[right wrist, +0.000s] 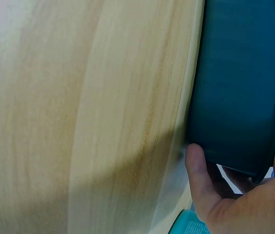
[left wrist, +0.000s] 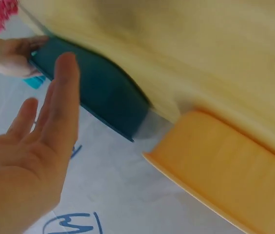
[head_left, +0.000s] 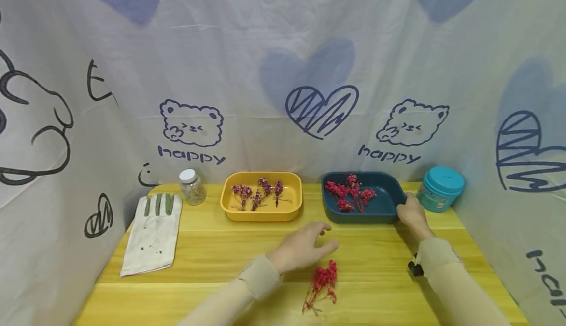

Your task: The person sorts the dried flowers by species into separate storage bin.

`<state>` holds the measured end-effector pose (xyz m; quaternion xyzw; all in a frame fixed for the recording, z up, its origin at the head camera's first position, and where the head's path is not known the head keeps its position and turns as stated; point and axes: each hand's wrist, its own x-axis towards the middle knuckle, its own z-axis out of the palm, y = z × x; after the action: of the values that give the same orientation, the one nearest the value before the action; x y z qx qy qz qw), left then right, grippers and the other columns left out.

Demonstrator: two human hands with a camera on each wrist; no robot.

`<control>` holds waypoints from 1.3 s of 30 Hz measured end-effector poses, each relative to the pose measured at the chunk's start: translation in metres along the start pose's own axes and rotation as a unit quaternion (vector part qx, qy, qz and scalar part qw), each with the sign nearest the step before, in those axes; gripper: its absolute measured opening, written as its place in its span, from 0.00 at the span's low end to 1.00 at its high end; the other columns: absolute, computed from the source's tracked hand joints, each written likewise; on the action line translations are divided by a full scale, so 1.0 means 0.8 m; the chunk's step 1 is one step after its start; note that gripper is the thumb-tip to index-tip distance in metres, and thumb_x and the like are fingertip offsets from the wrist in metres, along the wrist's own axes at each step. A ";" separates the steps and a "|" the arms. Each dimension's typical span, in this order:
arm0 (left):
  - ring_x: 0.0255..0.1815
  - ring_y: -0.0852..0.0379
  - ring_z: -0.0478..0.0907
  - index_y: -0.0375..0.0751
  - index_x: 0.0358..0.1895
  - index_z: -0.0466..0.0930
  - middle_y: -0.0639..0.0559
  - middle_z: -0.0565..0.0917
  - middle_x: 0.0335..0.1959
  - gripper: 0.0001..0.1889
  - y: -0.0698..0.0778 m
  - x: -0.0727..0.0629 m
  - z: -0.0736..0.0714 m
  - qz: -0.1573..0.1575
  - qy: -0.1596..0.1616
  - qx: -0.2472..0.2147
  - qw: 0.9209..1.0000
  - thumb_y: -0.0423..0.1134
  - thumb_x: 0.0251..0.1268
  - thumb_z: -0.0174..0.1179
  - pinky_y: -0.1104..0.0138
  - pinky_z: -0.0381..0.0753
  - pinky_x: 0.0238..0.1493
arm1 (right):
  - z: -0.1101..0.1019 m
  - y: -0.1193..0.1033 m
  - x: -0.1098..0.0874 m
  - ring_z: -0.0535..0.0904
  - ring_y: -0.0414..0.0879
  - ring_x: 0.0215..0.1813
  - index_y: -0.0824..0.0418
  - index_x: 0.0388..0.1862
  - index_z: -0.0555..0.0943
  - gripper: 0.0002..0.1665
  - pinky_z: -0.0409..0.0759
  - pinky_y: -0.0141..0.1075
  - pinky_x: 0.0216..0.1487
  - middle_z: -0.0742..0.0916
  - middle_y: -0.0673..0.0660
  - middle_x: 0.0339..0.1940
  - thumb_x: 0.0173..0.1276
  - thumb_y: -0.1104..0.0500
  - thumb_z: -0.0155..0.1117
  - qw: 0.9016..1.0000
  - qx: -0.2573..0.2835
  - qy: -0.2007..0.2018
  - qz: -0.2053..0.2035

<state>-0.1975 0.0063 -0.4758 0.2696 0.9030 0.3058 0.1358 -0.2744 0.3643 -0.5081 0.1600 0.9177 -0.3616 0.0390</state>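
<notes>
My right hand (head_left: 413,214) grips the right end of a dark blue-green tray (head_left: 389,212). In the right wrist view, the fingers (right wrist: 201,178) lie against the end wall of that tray, with part of the hand by its rim. Several sprigs of red dried flowers (head_left: 352,191) lie in the tray. My left hand (head_left: 298,247) is over the table in front of the trays, fingers loosely extended, holding nothing. Nearest to it, a sprig of red dried flowers (head_left: 325,277) lies on the wood. The left wrist view shows that hand's fingers (left wrist: 65,97) relaxed.
A yellow tray (head_left: 261,216) with purple dried flowers (head_left: 256,195) stands left of the dark one. Further left are a white-lidded jar (head_left: 193,188) and a folded white cloth glove (head_left: 152,237). A turquoise tub (head_left: 442,188) stands at the back right. Printed curtains (head_left: 265,70) enclose the table.
</notes>
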 end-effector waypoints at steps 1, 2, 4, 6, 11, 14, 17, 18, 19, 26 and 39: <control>0.69 0.50 0.80 0.50 0.76 0.71 0.48 0.80 0.71 0.39 0.001 -0.003 0.003 -0.004 -0.011 0.006 1.000 0.74 0.76 0.46 0.52 0.83 0.69 | 0.000 0.001 0.000 0.57 0.78 0.80 0.80 0.81 0.50 0.39 0.62 0.68 0.82 0.62 0.82 0.79 0.73 0.66 0.37 1.000 0.000 0.000 0.000; 0.69 0.50 0.80 0.51 0.76 0.71 0.49 0.80 0.72 0.39 0.001 -0.006 0.006 -0.006 -0.022 0.012 1.000 0.74 0.76 0.45 0.52 0.83 0.69 | 0.000 0.001 0.001 0.57 0.78 0.80 0.80 0.81 0.50 0.39 0.61 0.68 0.82 0.62 0.82 0.80 0.73 0.66 0.37 1.000 0.001 0.001 0.000; 0.69 0.51 0.79 0.52 0.76 0.71 0.50 0.79 0.72 0.41 0.002 -0.011 0.012 -0.013 -0.040 0.025 0.999 0.76 0.74 0.46 0.54 0.84 0.69 | 0.000 0.002 0.001 0.57 0.78 0.80 0.81 0.81 0.50 0.39 0.61 0.69 0.82 0.61 0.83 0.80 0.73 0.66 0.37 1.000 0.001 0.000 -0.001; 0.70 0.52 0.79 0.53 0.76 0.71 0.52 0.78 0.73 0.42 0.003 -0.016 0.017 -0.015 -0.054 0.038 0.998 0.78 0.71 0.49 0.55 0.83 0.69 | 0.000 0.002 0.002 0.56 0.79 0.80 0.80 0.82 0.49 0.40 0.61 0.69 0.82 0.61 0.83 0.80 0.73 0.66 0.37 1.000 0.000 -0.001 -0.001; 0.72 0.51 0.77 0.58 0.78 0.68 0.53 0.76 0.75 0.41 0.005 -0.025 0.027 -0.012 -0.080 0.073 0.994 0.71 0.66 0.64 0.54 0.82 0.69 | 0.001 0.003 0.002 0.61 0.78 0.78 0.79 0.82 0.49 0.39 0.73 0.66 0.74 0.62 0.82 0.79 0.74 0.65 0.36 1.000 0.011 -0.005 0.001; 0.70 0.50 0.77 0.59 0.78 0.67 0.53 0.77 0.73 0.41 0.005 -0.028 0.032 -0.004 -0.091 0.090 0.992 0.64 0.65 0.70 0.55 0.83 0.68 | 0.002 0.004 0.002 0.66 0.76 0.75 0.78 0.82 0.50 0.39 0.81 0.60 0.63 0.64 0.83 0.78 0.74 0.66 0.37 1.000 0.017 -0.005 0.003; 0.67 0.50 0.79 0.57 0.77 0.67 0.53 0.79 0.69 0.42 0.005 -0.030 0.035 0.005 -0.098 0.098 0.990 0.60 0.62 0.74 0.58 0.84 0.65 | 0.003 0.003 0.002 0.67 0.75 0.73 0.78 0.82 0.50 0.39 0.81 0.58 0.61 0.65 0.83 0.77 0.74 0.66 0.38 1.000 0.018 -0.002 0.004; 0.66 0.50 0.79 0.57 0.77 0.67 0.53 0.79 0.68 0.42 0.004 -0.031 0.036 0.006 -0.101 0.099 0.990 0.58 0.62 0.75 0.58 0.84 0.65 | 0.003 0.003 0.002 0.67 0.75 0.73 0.78 0.82 0.51 0.39 0.81 0.58 0.62 0.65 0.83 0.77 0.74 0.66 0.38 1.000 0.019 -0.002 0.005; 0.66 0.51 0.79 0.57 0.77 0.67 0.53 0.79 0.67 0.42 0.004 -0.031 0.037 0.007 -0.102 0.100 0.990 0.57 0.61 0.76 0.59 0.84 0.64 | 0.003 0.003 0.001 0.67 0.74 0.73 0.78 0.82 0.51 0.39 0.80 0.59 0.63 0.65 0.82 0.77 0.73 0.66 0.38 1.000 0.020 -0.001 0.005; 0.51 0.57 0.80 0.55 0.70 0.73 0.55 0.82 0.54 0.37 0.006 -0.031 0.041 0.012 -0.091 0.126 0.988 0.45 0.56 0.80 0.64 0.84 0.47 | 0.003 0.002 0.000 0.67 0.75 0.74 0.78 0.81 0.51 0.39 0.80 0.61 0.66 0.65 0.82 0.77 0.73 0.66 0.37 1.000 0.025 -0.001 0.009; 0.39 0.64 0.75 0.54 0.65 0.76 0.58 0.79 0.45 0.35 0.001 -0.025 0.038 0.016 -0.077 0.084 0.993 0.32 0.51 0.77 0.72 0.79 0.38 | 0.003 0.000 0.000 0.66 0.75 0.75 0.78 0.82 0.50 0.39 0.79 0.62 0.67 0.65 0.82 0.78 0.73 0.67 0.37 1.000 0.031 -0.004 0.007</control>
<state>-0.1686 0.0104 -0.4971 0.3170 0.9080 0.2091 0.1772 -0.2744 0.3631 -0.5099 0.1658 0.9049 -0.3899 0.0403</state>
